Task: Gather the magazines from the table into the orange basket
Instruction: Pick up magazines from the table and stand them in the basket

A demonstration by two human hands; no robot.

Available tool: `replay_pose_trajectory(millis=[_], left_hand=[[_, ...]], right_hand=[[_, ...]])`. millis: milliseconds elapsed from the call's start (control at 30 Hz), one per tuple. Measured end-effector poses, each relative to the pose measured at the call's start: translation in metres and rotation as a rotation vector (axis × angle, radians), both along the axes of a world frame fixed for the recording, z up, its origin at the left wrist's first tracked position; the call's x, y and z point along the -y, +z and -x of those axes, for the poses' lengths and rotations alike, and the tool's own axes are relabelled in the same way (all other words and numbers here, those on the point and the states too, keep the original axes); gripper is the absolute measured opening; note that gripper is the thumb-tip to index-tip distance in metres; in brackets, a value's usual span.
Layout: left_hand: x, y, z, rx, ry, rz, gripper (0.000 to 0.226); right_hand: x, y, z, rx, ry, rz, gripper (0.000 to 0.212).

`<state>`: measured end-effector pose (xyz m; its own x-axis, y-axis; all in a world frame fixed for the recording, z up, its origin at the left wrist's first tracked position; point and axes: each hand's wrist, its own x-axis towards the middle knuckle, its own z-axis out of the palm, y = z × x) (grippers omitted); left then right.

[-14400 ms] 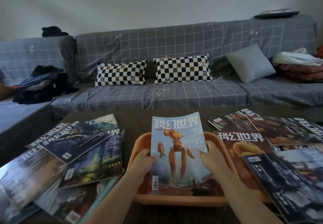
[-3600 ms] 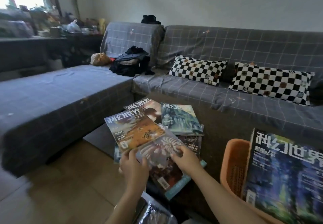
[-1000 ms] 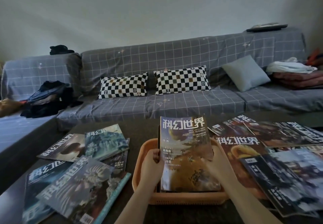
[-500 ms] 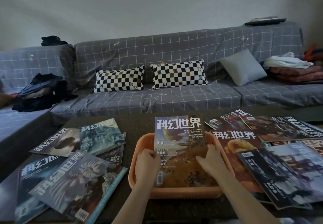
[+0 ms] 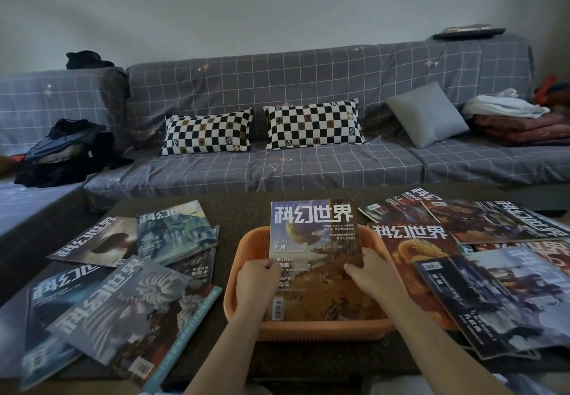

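Observation:
An orange basket (image 5: pixel 246 249) stands on the dark table straight in front of me. A magazine with a blue and orange cover (image 5: pixel 314 240) lies in it, its top end resting on the far rim. My left hand (image 5: pixel 257 283) holds its left edge. On its right edge rests my right hand (image 5: pixel 370 274), fingers on the cover. Several magazines (image 5: pixel 123 296) lie spread on the left of the table. Several more magazines (image 5: pixel 481 265) overlap on the right.
The dark table (image 5: pixel 240 212) runs up to a grey checked sofa (image 5: pixel 308 172) with two checkerboard pillows (image 5: pixel 262 129) and a grey cushion (image 5: pixel 427 114). Dark clothes (image 5: pixel 61 154) lie on its left part, folded bedding (image 5: pixel 518 120) on its right.
Since 3.6 s ago I carried the blue and orange magazine from the left pile to the basket. Over the last second it went down flat into the basket.

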<state>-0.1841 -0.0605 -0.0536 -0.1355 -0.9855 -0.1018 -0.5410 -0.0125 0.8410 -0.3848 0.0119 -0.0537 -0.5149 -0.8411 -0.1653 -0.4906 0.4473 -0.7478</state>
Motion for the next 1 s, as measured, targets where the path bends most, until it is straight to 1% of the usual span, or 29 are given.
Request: replay_pose_trajectory(millis=[133,233,300,400,433,467,500,534,600,667,767,900,1000], left_hand=[[-0.002,0.002,0.002,-0.002,0.011,-0.017,0.033],[-0.007,0.004,0.004,-0.012,0.003,0.008,0.031],[-0.011,0.007,0.003,-0.057,-0.037,0.049,0.025],[-0.019,0.015,-0.004,-0.097,-0.059,0.147,0.015],[-0.021,0.018,-0.008,-0.117,-0.042,0.175,0.016],[-0.022,0.020,-0.013,-0.138,-0.010,0.196,0.027],[-0.022,0.022,-0.019,-0.149,0.019,0.210,0.035],[-0.022,0.023,-0.025,-0.152,0.046,0.226,0.037],[-0.022,0.026,-0.040,-0.161,0.098,0.257,0.034],[-0.020,0.027,-0.058,-0.180,0.142,0.274,0.034],[-0.018,0.024,-0.088,-0.194,0.226,0.238,0.033],[-0.015,0.009,-0.132,-0.182,0.343,0.211,0.024],[-0.013,-0.002,-0.163,-0.125,0.401,0.206,0.029]], right_hand=[[0.001,0.001,-0.002,0.038,-0.006,0.002,0.031],[-0.004,0.005,-0.005,0.043,-0.019,0.023,0.043],[-0.008,0.010,-0.008,0.004,-0.042,0.115,0.051],[-0.015,0.022,-0.018,-0.055,-0.079,0.284,0.049],[-0.018,0.027,-0.024,-0.076,-0.085,0.324,0.047],[-0.019,0.031,-0.030,-0.080,-0.079,0.355,0.044],[-0.020,0.034,-0.038,-0.059,-0.062,0.380,0.041],[-0.018,0.037,-0.046,-0.018,-0.036,0.398,0.037],[-0.012,0.040,-0.065,0.040,0.033,0.420,0.033],[-0.002,0.040,-0.087,0.054,0.108,0.433,0.032],[0.014,0.038,-0.120,0.087,0.214,0.450,0.029],[0.036,0.031,-0.165,0.152,0.357,0.430,0.025],[0.054,0.024,-0.200,0.163,0.452,0.341,0.027]])
